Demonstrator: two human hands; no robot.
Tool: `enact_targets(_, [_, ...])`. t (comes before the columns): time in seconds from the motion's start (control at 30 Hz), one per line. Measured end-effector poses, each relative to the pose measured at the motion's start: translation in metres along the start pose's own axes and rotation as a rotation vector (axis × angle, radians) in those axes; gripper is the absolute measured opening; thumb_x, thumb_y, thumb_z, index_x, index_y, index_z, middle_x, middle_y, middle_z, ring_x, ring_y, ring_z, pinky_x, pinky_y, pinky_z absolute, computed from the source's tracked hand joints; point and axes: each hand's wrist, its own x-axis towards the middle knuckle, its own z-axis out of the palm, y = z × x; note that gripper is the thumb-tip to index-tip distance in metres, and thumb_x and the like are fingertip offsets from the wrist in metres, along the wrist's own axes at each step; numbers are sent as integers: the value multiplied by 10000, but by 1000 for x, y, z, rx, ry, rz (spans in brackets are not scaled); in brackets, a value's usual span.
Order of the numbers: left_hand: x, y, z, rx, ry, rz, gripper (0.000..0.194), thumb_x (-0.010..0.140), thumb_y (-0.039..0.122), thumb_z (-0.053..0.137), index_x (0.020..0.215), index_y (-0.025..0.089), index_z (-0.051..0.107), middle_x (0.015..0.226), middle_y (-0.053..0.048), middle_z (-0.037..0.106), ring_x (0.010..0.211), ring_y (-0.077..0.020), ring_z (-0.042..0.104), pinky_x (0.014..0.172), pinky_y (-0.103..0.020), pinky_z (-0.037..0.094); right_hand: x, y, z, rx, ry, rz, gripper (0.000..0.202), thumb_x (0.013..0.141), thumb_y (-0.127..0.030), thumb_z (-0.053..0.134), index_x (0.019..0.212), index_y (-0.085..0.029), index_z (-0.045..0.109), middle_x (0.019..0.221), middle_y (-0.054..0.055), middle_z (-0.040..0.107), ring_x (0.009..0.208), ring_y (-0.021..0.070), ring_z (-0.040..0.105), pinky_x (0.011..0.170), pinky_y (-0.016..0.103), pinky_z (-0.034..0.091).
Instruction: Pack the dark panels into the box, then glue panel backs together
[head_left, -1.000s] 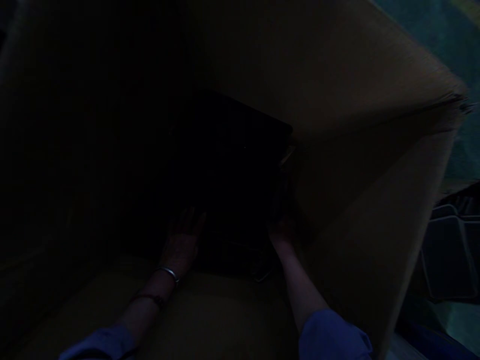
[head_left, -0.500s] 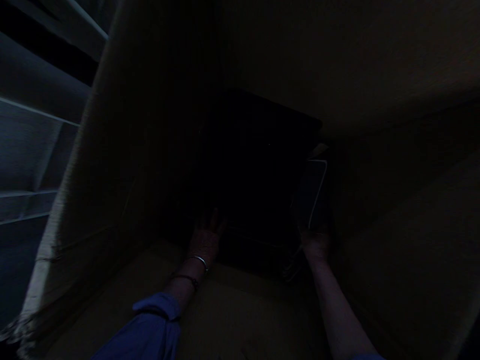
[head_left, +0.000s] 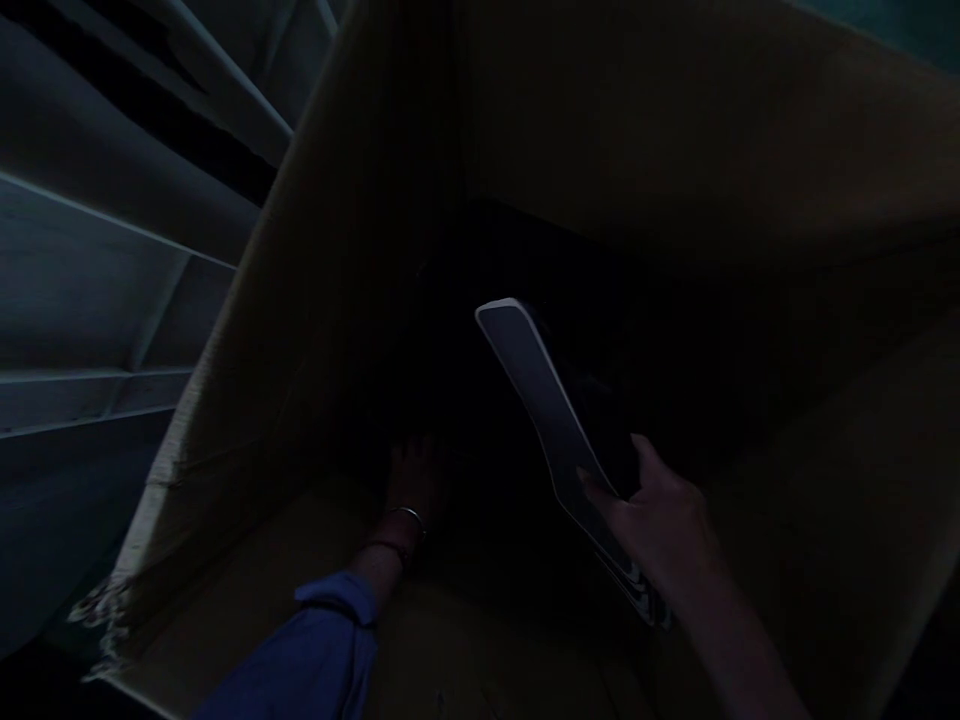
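Note:
My right hand (head_left: 664, 520) grips a stack of dark, flat, bent panels (head_left: 536, 390) with pale rims. Its thumb lies across the top face, and the other fingers pass round the far side. The stack stands tilted inside a deep cardboard box (head_left: 202, 370); what kind of thing the panels are I cannot tell. Deep in the box on the left, my left hand (head_left: 418, 480) reaches forward with its fingers stretched out over something dark. Deep shadow hides its fingertips and whatever they touch.
Tall cardboard walls (head_left: 675, 120) surround both arms, and the left edge is frayed at its lower corner. Outside the box on the left stands a pale ribbed surface (head_left: 82, 270). The far bottom of the box is nearly black.
My right hand has lifted the panel stack away from the right wall, up and toward me, tilting its top to the left. My left hand has stayed low in the box.

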Motion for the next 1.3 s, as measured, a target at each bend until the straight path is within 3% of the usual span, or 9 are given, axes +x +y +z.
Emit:
enact_targets(0.13, [-5,2,7,-16,-9,-29,525,810,174,338,1333,141,337,1440,-134,256,1316,-358,174,1041,-603,127,2,-38,8,-231,-122,-268,386,737,-360,562,1096,-236,492,853,34,656,708,211,633,586,290,450])
enact_targets(0.27, [-5,2,5,-71,-137,-41,511,816,193,337,1324,148,356,1404,-138,334,1311,-352,202,1048,-621,69,13,-78,33,-406,-213,-488,281,732,-227,535,1010,-202,505,885,51,651,724,212,637,588,283,447])
enact_targets(0.37, [-2,2,2,-78,-215,-41,531,781,199,394,1312,174,381,1387,-126,368,1299,-348,232,1037,-637,70,32,-99,63,-475,-324,-498,308,722,-171,517,1028,-203,508,884,67,658,774,226,639,608,289,460])
enact_targets(0.43, [-1,1,2,-59,-196,-38,549,763,172,392,1311,188,382,1387,-123,370,1292,-353,244,1023,-652,75,46,-106,80,-498,-378,-454,338,722,-153,510,1056,-204,509,933,81,656,831,239,633,630,299,470])
enact_targets(0.63, [1,2,2,-23,-134,-54,580,750,156,376,1329,156,350,1406,-139,330,1303,-376,190,1014,-650,70,60,-102,87,-532,-342,-492,374,730,-149,504,1101,-193,501,981,100,646,855,247,629,660,325,486])
enact_targets(0.93, [1,1,-2,-78,-220,-31,504,754,147,375,1230,273,484,1289,-103,492,1200,-337,375,968,-666,149,48,-105,88,-603,-367,-621,351,792,-68,430,1131,-133,494,967,164,631,864,243,629,660,328,490])
enact_targets(1.03, [1,1,-3,-77,-233,-34,508,751,147,381,1232,278,481,1303,-96,480,1230,-342,337,975,-661,128,46,-99,100,-609,-331,-603,337,808,-81,418,1131,-131,497,959,168,626,839,252,633,636,342,499])
enact_targets(1.17, [0,1,-6,-84,-266,-23,455,730,125,387,1129,225,580,1195,-120,568,1176,-327,407,980,-641,151,38,-85,117,-597,-227,-536,349,819,-81,380,1150,-113,485,969,168,612,831,257,629,633,348,508])
enact_targets(1.3, [-1,1,-6,-87,-257,-31,472,718,119,390,1142,221,570,1207,-125,560,1182,-327,401,973,-648,160,36,-81,120,-546,-258,-507,358,806,-106,423,1159,-129,480,974,152,609,844,250,625,645,344,513])
